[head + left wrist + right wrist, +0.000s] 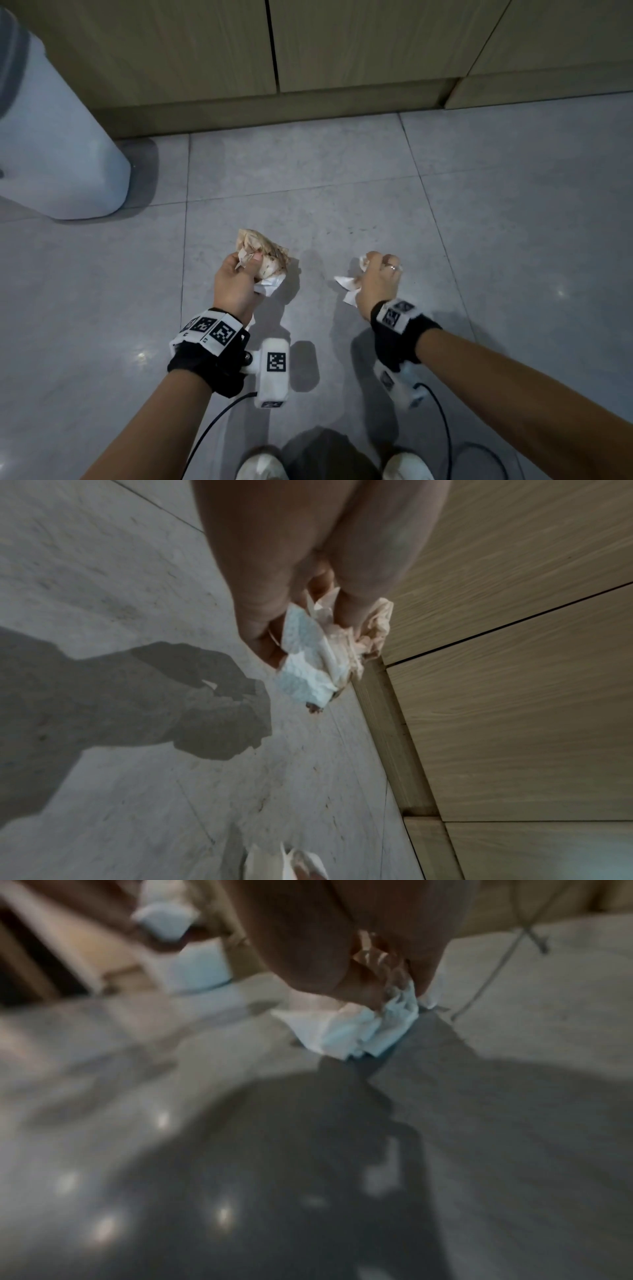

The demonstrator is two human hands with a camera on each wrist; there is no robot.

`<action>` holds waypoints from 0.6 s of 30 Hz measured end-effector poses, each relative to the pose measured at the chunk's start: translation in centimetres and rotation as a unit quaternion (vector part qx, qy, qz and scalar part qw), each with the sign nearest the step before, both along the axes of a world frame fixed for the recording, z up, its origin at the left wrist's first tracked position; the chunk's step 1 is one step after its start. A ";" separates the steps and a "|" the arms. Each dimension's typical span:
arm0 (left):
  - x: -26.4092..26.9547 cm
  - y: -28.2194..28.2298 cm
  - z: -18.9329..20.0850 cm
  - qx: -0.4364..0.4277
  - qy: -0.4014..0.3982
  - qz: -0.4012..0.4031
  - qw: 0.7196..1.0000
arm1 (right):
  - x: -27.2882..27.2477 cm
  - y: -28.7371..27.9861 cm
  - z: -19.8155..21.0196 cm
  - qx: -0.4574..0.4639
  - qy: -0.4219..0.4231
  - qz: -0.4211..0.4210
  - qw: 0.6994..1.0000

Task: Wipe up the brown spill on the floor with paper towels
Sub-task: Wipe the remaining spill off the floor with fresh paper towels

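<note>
2 hands, left (236, 284) and right (376, 277), each clenched around a crumpled, brown-stained paper towel (263, 253) above the floor (479, 240).

Grey tiled floor (342, 178) with thin grout lines, kinda glossy with small light glints. Light wood cabinets (359, 44) run along the back above a recessed kickboard (274, 113). White bin (58, 161) at far left.
</note>
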State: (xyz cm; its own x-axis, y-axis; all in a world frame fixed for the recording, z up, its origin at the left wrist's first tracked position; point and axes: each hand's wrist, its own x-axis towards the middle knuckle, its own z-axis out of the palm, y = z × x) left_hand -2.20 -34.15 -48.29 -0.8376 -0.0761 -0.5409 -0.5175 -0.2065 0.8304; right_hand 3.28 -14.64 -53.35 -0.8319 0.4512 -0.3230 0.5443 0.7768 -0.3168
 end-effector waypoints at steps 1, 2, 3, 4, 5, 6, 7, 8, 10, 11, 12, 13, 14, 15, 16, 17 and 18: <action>0.0 0.0 0.0 0.000 0.002 -0.002 1.000 | 0.7 0.1 -0.4 0.004 0.005 0.079 0.997; -0.1 -0.1 -0.1 0.001 0.002 -0.001 1.000 | 1.5 0.2 -0.7 0.028 0.012 0.162 0.986; -0.1 -0.1 -0.1 0.004 0.001 0.001 1.000 | 2.3 0.6 -1.4 0.042 0.028 0.209 0.977; -0.2 0.0 -0.1 0.006 0.000 0.005 1.000 | 3.1 0.8 -1.8 0.047 0.006 0.261 0.964; -0.2 0.0 -0.2 0.006 -0.001 0.008 1.000 | 3.9 1.0 -2.3 0.077 -0.021 0.315 0.946; -0.3 0.1 -0.3 0.006 -0.003 0.008 1.000 | 4.4 1.1 -2.5 0.101 -0.055 0.347 0.931; -0.4 0.2 -0.5 0.004 -0.005 0.006 1.000 | 4.6 1.3 -2.6 0.095 -0.093 0.367 0.921; -0.5 0.3 -0.6 0.000 -0.007 0.003 1.000 | 4.6 1.5 -2.6 0.096 -0.102 0.390 0.910; -0.5 0.7 -0.9 -0.009 -0.011 -0.003 1.000 | 3.9 2.0 -2.2 0.124 -0.075 0.429 0.892; -0.5 1.0 -1.0 -0.011 -0.013 -0.007 1.000 | 3.6 2.2 -2.0 0.124 -0.067 0.440 0.887; -0.5 1.2 -0.9 -0.012 -0.015 -0.010 1.000 | 3.3 2.4 -1.8 0.124 -0.055 0.449 0.883; -0.5 1.5 -0.8 -0.011 -0.015 -0.015 1.000 | 2.8 2.5 -1.6 0.131 -0.054 0.450 0.882; -0.5 1.7 -0.7 -0.010 -0.014 -0.021 1.000 | 2.4 2.5 -1.5 0.138 -0.047 0.449 0.882; -0.6 1.8 -0.7 -0.008 -0.011 -0.027 1.000 | 2.2 2.6 -1.4 0.133 -0.038 0.443 0.886; -0.6 1.8 -0.6 -0.006 -0.006 -0.029 1.000 | 1.9 2.6 -1.4 0.123 -0.044 0.437 0.890; -0.7 1.7 -0.7 -0.005 -0.002 -0.026 1.000 | 1.5 2.6 -1.5 0.116 -0.057 0.432 0.892; -0.7 1.5 -0.9 -0.007 0.001 -0.023 1.000 | 1.3 2.6 -1.4 0.120 -0.063 0.434 0.891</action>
State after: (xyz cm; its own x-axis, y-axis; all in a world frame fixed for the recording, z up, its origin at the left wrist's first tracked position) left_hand -2.87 -32.61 -49.18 -0.8411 -0.0443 -0.5390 -0.5252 -0.1712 0.8336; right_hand 4.53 -12.08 -54.73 -0.8648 -0.2753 -0.4200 -0.2741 0.9595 -0.0645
